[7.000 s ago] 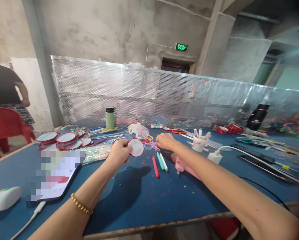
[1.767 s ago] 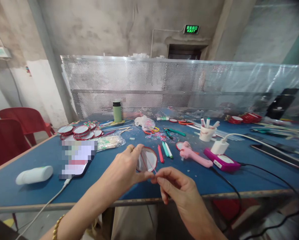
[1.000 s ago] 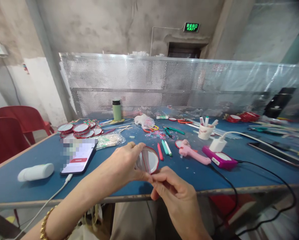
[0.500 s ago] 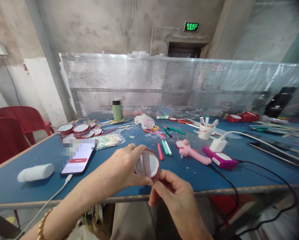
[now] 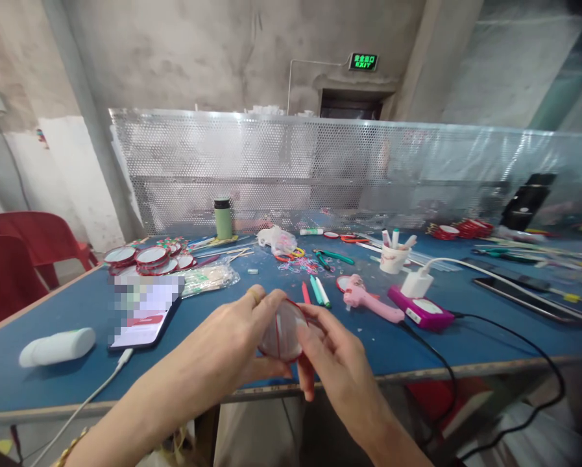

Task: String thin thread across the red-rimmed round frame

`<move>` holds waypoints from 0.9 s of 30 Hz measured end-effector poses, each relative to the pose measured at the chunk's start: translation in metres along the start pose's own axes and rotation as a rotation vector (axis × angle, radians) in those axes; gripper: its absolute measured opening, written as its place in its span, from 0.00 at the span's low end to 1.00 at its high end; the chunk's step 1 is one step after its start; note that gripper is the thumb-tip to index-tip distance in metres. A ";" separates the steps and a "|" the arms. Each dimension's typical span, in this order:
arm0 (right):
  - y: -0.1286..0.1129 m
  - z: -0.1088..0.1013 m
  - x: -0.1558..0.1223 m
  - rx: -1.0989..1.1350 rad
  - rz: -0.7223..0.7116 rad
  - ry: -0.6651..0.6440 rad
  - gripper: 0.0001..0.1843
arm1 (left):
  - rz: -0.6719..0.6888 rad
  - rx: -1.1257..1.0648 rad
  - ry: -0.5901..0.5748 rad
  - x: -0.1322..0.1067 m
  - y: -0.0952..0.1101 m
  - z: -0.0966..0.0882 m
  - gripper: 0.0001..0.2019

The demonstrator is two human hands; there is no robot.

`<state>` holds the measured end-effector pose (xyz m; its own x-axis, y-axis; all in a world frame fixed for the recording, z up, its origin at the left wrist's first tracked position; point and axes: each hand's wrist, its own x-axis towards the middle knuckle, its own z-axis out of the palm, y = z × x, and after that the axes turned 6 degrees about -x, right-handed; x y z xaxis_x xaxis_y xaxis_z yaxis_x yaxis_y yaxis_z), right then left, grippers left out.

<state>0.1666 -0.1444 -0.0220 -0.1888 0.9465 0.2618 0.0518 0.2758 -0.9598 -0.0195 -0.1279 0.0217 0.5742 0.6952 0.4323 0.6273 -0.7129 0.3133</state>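
Between my two hands, over the table's front edge, is a round red-rimmed disc (image 5: 283,334) with a pale, shiny face. My left hand (image 5: 239,327) grips its left side, fingers over the top and thumb below. On the other side my right hand (image 5: 337,347) is closed around the right rim, its thumb against the face and the other fingers partly hidden behind. Just beyond them lie a red marker (image 5: 305,293) and green markers (image 5: 316,290). A pink glue gun (image 5: 373,301) rests to the right, in front of another red-rimmed disc.
Stacked red-rimmed discs (image 5: 150,256), a phone (image 5: 147,314) on a cable and a white bottle (image 5: 57,347) occupy the left. Pliers (image 5: 337,256), a paper cup (image 5: 392,259) of markers and a purple power box (image 5: 420,308) are beyond or right. A perforated metal screen (image 5: 252,162) backs the table.
My right hand has moved up along the disc's right side, and its thumb now lies on the face. The left thumb has shifted lower. The camera view has turned slightly.
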 end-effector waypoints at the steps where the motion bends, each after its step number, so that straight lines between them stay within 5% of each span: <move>1: -0.001 0.000 0.003 -0.044 0.003 -0.017 0.21 | 0.010 -0.045 -0.006 -0.002 0.000 0.002 0.37; 4: -0.003 -0.002 0.011 -0.086 0.013 -0.012 0.19 | -0.074 -0.281 0.015 -0.006 -0.003 0.007 0.45; 9: 0.003 -0.004 0.013 -0.162 -0.001 -0.008 0.19 | -0.405 -0.833 -0.015 -0.006 -0.009 0.020 0.21; 15: 0.002 -0.024 0.024 -0.353 -0.033 -0.143 0.16 | -0.548 -1.070 -0.099 0.003 -0.008 0.036 0.16; 18: -0.019 -0.066 0.057 -0.628 -0.079 -0.036 0.17 | -0.555 -1.099 -0.058 0.004 -0.016 0.044 0.14; 21: -0.038 -0.111 0.107 -1.378 -0.036 0.192 0.13 | -0.546 -1.034 0.044 0.002 -0.027 0.053 0.12; 27: -0.024 -0.142 0.188 -1.698 0.168 -0.032 0.07 | -0.593 -0.997 0.216 -0.004 -0.036 0.067 0.14</move>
<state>0.2695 0.0502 0.0648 -0.0893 0.9840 0.1542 0.9762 0.0558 0.2094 -0.0090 -0.0988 -0.0477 0.1703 0.9802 0.1013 0.0231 -0.1068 0.9940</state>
